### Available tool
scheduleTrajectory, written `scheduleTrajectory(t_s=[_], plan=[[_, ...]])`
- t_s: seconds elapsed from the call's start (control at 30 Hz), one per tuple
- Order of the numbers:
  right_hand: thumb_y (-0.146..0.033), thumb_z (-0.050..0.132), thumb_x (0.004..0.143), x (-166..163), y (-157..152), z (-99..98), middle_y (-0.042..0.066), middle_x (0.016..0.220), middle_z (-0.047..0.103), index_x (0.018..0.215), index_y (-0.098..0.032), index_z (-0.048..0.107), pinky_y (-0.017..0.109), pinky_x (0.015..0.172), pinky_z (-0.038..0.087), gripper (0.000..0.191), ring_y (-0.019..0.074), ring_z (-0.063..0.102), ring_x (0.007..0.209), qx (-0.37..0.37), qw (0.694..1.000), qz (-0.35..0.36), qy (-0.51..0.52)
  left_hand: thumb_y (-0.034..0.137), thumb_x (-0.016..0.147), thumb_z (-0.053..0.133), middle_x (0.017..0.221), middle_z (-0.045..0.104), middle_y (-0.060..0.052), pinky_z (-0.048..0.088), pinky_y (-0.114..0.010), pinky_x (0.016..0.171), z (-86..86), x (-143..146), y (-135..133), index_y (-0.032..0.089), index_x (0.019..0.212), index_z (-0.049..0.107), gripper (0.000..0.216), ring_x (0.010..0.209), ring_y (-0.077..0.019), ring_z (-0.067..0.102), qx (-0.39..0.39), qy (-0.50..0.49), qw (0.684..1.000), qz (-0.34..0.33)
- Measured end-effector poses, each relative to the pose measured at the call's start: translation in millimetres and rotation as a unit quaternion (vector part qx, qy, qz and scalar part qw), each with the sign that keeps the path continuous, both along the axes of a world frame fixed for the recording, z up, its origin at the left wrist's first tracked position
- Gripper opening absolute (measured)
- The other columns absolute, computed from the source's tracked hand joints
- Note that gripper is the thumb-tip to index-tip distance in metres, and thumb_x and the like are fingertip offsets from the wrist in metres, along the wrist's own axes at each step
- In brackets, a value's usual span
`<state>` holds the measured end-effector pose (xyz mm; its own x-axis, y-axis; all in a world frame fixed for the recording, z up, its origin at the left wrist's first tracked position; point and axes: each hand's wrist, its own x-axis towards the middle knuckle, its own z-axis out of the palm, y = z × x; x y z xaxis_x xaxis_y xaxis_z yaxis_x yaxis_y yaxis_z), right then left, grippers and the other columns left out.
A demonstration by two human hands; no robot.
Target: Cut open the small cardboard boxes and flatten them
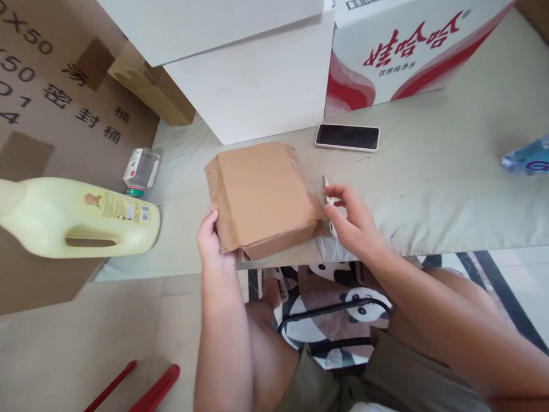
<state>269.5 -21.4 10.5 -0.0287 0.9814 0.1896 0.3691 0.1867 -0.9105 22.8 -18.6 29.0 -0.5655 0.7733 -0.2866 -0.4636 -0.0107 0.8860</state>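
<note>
A small brown cardboard box lies closed at the front of the cloth-covered surface, its side flaps sticking out. My left hand grips its left edge, thumb along the flap and the other fingers hidden underneath. Just off the box's right side, my right hand pinches a slim white utility knife between thumb and fingers, its narrow tip pointing away from me. Part of the knife is covered by the fingers. Under that hand, a piece of clear plastic lies at the front edge.
A phone lies behind the box, before white cartons. On the left are a yellow jug, a clear bottle with a green cap and a large carton. A blue-labelled bottle lies far right.
</note>
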Motion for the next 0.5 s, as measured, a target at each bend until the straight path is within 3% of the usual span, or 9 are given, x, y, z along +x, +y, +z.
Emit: scheduleTrajectory(t_s=[0.07,0.17,0.23,0.33,0.4,0.5], plan=[[-0.035,0.050,0.091,0,3,-4.4,0.011,0.117,0.068,0.114,-0.021,0.062,0.052,0.097,0.049,0.030,0.0272,0.063,0.109,-0.038,0.996,0.076,-0.021,0.030,0.061,0.073,0.084,0.068,0.000,0.052,-0.028,0.075,-1.1,-7,0,0.019,0.077,0.066,0.021,0.079,-0.0150,0.064,0.000,-0.013,1.000,0.005],[-0.033,0.050,0.089,-1,4,-6.3,0.013,0.131,0.063,0.116,-0.021,0.065,0.055,0.108,0.043,0.033,0.0295,0.057,0.125,0.012,0.985,0.169,-0.030,0.031,0.064,0.074,0.084,0.069,0.000,0.053,-0.026,0.075,2.2,-21,-7,0.021,0.078,0.066,0.019,0.082,-0.0155,0.066,-0.010,0.006,1.000,-0.011],[-0.030,0.050,0.088,-2,4,-6.1,0.012,0.140,0.058,0.126,-0.023,0.062,0.055,0.112,0.039,0.040,0.0288,0.052,0.133,0.033,0.981,0.192,-0.016,0.035,0.068,0.073,0.087,0.070,-0.001,0.054,-0.027,0.077,4.3,-31,-13,0.023,0.081,0.067,0.019,0.090,-0.0180,0.067,-0.024,0.034,0.999,-0.023],[-0.026,0.047,0.087,-7,3,-7.4,0.014,0.139,0.058,0.143,-0.022,0.046,0.055,0.107,0.045,0.056,0.0279,0.057,0.128,-0.041,0.980,0.196,-0.019,0.042,0.071,0.072,0.095,0.073,-0.003,0.056,-0.032,0.083,6.4,-42,-21,0.024,0.090,0.069,0.027,0.102,-0.0229,0.067,-0.042,0.053,0.997,-0.032],[-0.027,0.050,0.084,-11,3,-9.8,0.018,0.134,0.061,0.140,-0.015,0.049,0.055,0.104,0.047,0.057,0.0306,0.060,0.122,-0.079,0.974,0.201,-0.069,0.043,0.070,0.072,0.094,0.073,-0.004,0.058,-0.035,0.083,7.3,-45,-23,0.023,0.092,0.069,0.030,0.103,-0.0246,0.068,-0.060,0.048,0.997,-0.031],[-0.024,0.049,0.084,-16,1,-14.7,0.019,0.133,0.061,0.120,-0.014,0.064,0.055,0.104,0.046,0.041,0.0326,0.058,0.124,-0.031,0.956,0.252,-0.146,0.043,0.068,0.072,0.089,0.073,-0.004,0.060,-0.037,0.079,6.9,-46,-24,0.022,0.090,0.068,0.030,0.097,-0.0252,0.069,-0.088,0.039,0.995,-0.030]])
